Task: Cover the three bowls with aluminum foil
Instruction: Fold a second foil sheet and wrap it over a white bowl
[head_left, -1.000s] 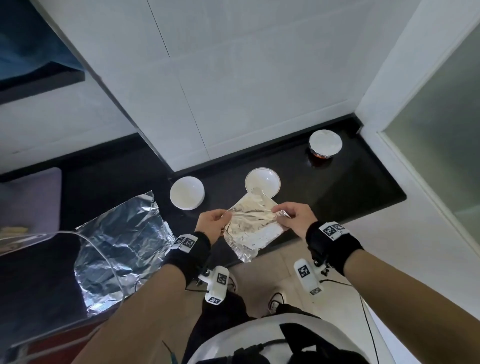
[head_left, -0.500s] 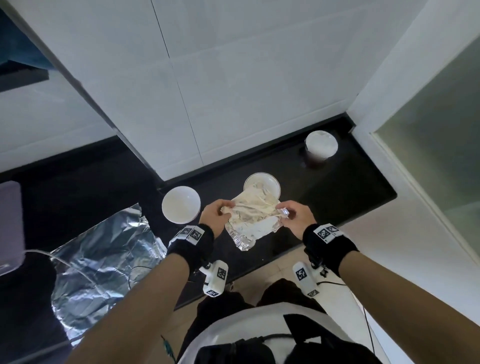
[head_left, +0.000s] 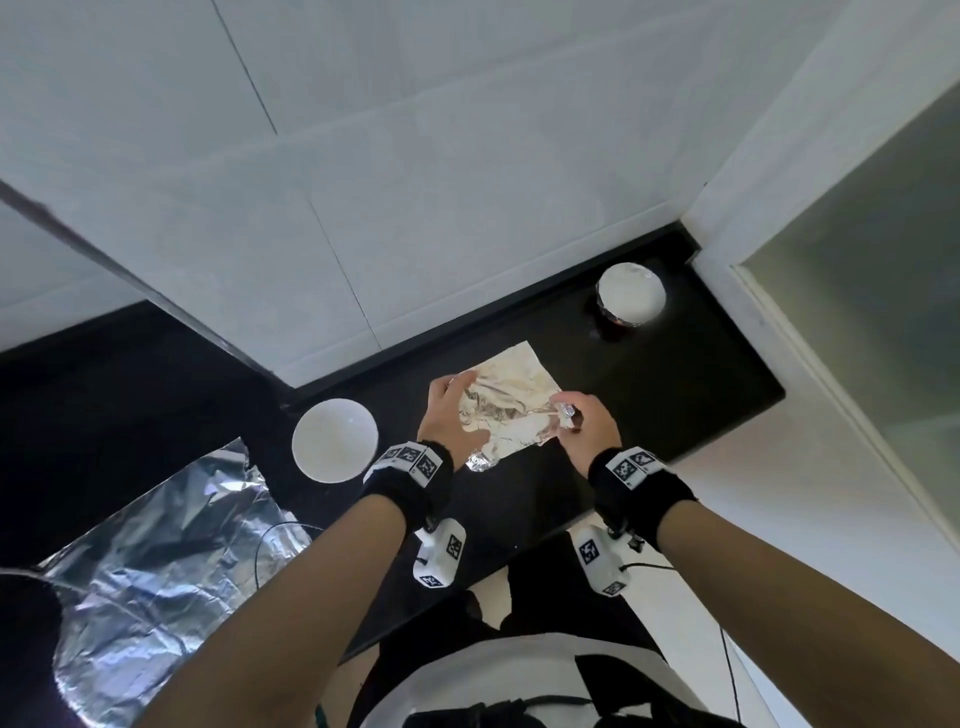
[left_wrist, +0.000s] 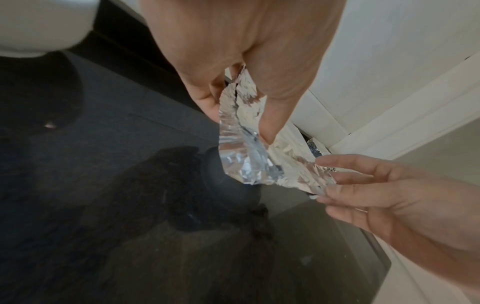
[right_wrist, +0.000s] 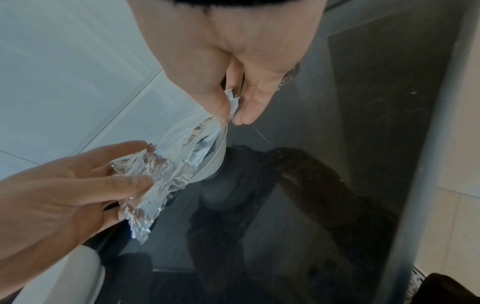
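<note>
A crinkled foil sheet (head_left: 506, 400) lies spread over the middle bowl, which the head view hides; its white rim (right_wrist: 217, 158) shows under the foil in the right wrist view. My left hand (head_left: 457, 402) pinches the sheet's left edge (left_wrist: 241, 115) between thumb and fingers. Thumb and forefinger of my right hand (head_left: 566, 413) pinch the right corner (right_wrist: 231, 100). An uncovered white bowl (head_left: 335, 439) stands to the left. At the far right a third bowl (head_left: 630, 300) wears a foil cover.
All bowls stand on a black countertop (head_left: 675, 405) against a white tiled wall (head_left: 415, 182). A large loose foil sheet (head_left: 156, 561) lies at the left, with a thin cable across it. The counter's front edge is close to my body.
Both hands have carried the foil sheet forward and down over the middle bowl, which showed above it a second ago. The sheet is now stretched wider.
</note>
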